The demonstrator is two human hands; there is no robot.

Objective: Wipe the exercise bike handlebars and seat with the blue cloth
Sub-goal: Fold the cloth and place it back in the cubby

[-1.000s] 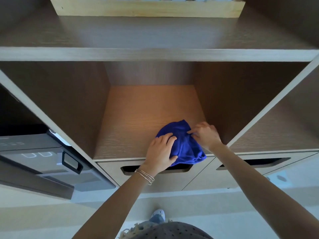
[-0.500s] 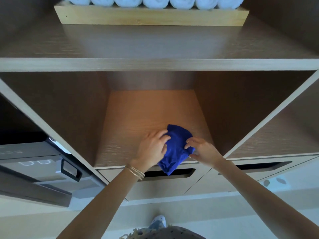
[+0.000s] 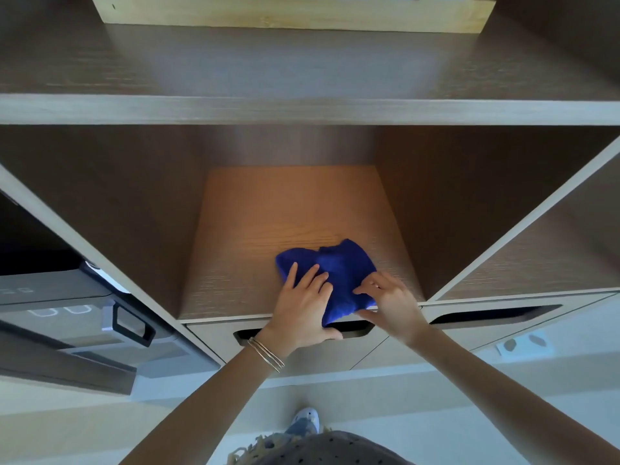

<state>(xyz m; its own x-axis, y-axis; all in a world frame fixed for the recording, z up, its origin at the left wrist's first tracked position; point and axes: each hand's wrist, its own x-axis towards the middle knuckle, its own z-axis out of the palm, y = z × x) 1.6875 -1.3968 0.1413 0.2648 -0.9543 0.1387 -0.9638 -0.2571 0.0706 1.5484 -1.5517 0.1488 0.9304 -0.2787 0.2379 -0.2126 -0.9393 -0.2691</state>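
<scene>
Fingers (image 3: pixel 313 275) of my left hand (image 3: pixel 303 308) lay spread and flat on the near left part of the blue cloth (image 3: pixel 339 266), pressing it down rather than gripping it, with thin bangles (image 3: pixel 266 354) round that wrist. My right hand (image 3: pixel 389 305) sat on the cloth's near right side, fingertips curled down onto the fabric and the thumb beneath the shelf's front lip; whether it pinched a fold or merely pressed I could not tell. The cloth lay crumpled at the front of the cubby shelf (image 3: pixel 268 223), right of that shelf's middle, with one corner hanging over the front edge between my two hands. Just below the shelf's front edge ran a drawer front (image 3: pixel 302 350) with a dark slot handle, the draped corner reaching down to that slot. To the right of the shelf, beyond a slanted divider, was a second cubby (image 3: pixel 543 256). To its left stood a dark grey appliance (image 3: pixel 67 317) with a black handle. Above the shelf a long board (image 3: pixel 302 109) spanned the unit, and a pale wooden tray (image 3: pixel 295 15) rested at the back of it. Below the shelf, one shoe (image 3: pixel 307 419) showed on the pale floor.
</scene>
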